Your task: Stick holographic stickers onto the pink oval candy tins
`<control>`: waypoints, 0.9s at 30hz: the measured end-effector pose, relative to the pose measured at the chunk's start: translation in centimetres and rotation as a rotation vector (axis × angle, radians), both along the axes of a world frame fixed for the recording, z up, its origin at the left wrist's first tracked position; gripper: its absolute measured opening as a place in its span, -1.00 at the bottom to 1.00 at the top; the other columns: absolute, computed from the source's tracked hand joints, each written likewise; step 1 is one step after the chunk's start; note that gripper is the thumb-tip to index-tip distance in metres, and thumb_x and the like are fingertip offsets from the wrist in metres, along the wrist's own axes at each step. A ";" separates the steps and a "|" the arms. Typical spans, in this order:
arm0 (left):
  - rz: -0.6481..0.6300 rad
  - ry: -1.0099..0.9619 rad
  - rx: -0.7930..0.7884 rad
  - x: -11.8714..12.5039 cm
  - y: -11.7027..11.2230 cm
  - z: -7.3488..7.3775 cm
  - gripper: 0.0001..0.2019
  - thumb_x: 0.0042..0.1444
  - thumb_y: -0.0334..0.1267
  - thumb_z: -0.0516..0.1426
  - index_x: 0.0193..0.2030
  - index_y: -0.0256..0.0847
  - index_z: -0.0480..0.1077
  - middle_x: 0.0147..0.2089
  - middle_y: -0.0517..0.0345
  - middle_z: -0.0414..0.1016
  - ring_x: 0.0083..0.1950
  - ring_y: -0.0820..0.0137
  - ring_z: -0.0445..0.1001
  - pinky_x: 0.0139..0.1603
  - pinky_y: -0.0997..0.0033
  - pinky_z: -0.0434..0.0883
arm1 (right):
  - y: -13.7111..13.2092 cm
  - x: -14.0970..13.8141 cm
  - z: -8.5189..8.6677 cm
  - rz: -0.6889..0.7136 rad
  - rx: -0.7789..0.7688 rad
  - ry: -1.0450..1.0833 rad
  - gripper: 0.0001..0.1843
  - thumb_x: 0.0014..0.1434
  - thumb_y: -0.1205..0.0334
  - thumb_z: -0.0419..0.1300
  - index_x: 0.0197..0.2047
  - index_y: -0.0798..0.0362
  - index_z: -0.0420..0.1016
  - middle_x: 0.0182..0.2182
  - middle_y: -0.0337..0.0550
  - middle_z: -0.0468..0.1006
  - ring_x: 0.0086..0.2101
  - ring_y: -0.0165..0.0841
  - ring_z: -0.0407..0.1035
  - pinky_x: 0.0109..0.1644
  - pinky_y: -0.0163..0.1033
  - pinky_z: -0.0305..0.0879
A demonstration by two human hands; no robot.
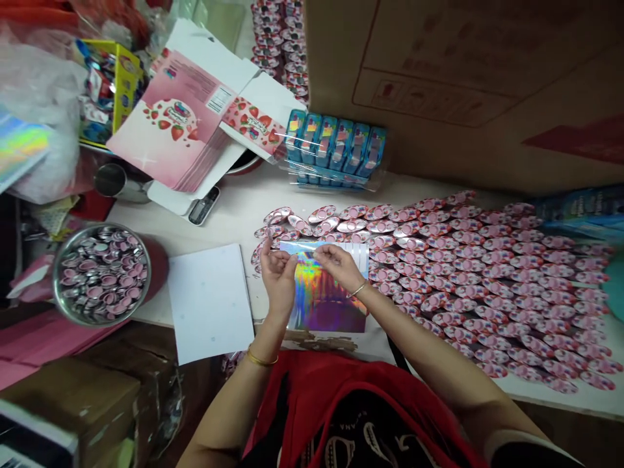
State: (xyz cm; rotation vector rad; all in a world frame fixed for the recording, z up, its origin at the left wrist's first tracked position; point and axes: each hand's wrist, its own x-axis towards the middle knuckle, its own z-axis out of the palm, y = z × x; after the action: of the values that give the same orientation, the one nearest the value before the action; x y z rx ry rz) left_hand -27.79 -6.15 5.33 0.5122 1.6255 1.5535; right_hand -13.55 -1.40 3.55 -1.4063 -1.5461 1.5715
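Observation:
My left hand [279,276] is over the left edge of a shiny rainbow holographic sheet [331,305], its thumb and forefinger closed together. My right hand [340,265] reaches over the sheet's upper part, fingertips also pinched. The two sets of fingertips are a short way apart near the sheet's top edge. Whatever lies in either pinch is too small to make out. Just left of the sheet is a stack of white paper [209,302]. Rows of pink and silver oval pieces [458,260] cover the table to the right and behind my hands.
A metal bowl [57,286] full of small pink and silver pieces stands at the left. Behind are pink strawberry-print cartons [170,123], a small digital scale [202,207] and blue packs [336,146] in clear plastic. A large cardboard box [463,84] borders the back right.

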 end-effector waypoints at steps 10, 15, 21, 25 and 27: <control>0.106 0.136 -0.025 -4.0 2.6 -2.9 -0.33 0.00 -0.26 0.29 0.26 -0.13 0.17 -0.33 0.28 0.35 -0.32 0.52 0.36 -0.20 0.50 0.34 | 5.0 -5.4 -1.1 0.076 0.235 -0.227 -0.70 0.27 0.05 0.09 -0.42 0.02 0.44 -0.42 -0.17 0.45 -0.28 -0.29 0.32 -0.12 -0.20 0.18; 0.177 0.413 -0.084 -6.7 6.1 -5.4 -0.34 0.03 -0.35 0.22 0.29 -0.18 0.16 -0.36 0.30 0.35 -0.29 0.48 0.39 -0.04 0.43 0.31 | 9.2 -9.6 -2.4 0.262 0.418 -0.534 -0.72 0.32 0.12 0.04 -0.28 0.02 0.53 -0.26 -0.04 0.50 -0.12 -0.18 0.26 0.01 -0.09 0.06; 0.123 0.599 -0.204 -8.3 7.7 -8.5 -0.35 0.03 -0.40 0.16 0.30 -0.16 0.14 -0.35 0.30 0.40 -0.29 0.45 0.39 0.06 0.31 0.24 | 10.9 -11.7 -4.6 0.405 0.548 -0.690 -0.65 0.36 0.21 -0.05 -0.23 0.07 0.56 -0.20 0.06 0.48 -0.10 -0.12 0.20 0.04 -0.02 -0.03; 0.060 0.750 -0.368 -8.4 7.9 -9.3 -0.35 0.07 -0.36 0.13 0.33 -0.16 0.08 -0.29 0.27 0.46 -0.22 0.40 0.44 0.16 0.22 0.15 | 10.9 -11.7 -5.2 0.428 0.605 -0.731 -0.66 0.35 0.25 -0.05 -0.25 0.08 0.55 -0.22 0.06 0.48 -0.12 -0.13 0.19 0.04 -0.03 -0.04; 0.038 0.786 -0.406 -8.3 7.9 -9.5 -0.35 0.08 -0.35 0.12 0.33 -0.17 0.07 -0.29 0.25 0.48 -0.21 0.38 0.44 0.15 0.20 0.14 | 10.9 -11.6 -5.2 0.446 0.621 -0.755 -0.67 0.35 0.26 -0.05 -0.25 0.08 0.54 -0.22 0.06 0.48 -0.11 -0.13 0.19 0.04 -0.03 -0.05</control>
State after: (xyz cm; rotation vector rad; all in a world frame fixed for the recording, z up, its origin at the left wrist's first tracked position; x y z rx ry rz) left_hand -36.08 1.79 -4.17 0.9364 2.4732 1.0350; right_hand -25.18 9.52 -1.65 -1.3916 -2.6388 0.6050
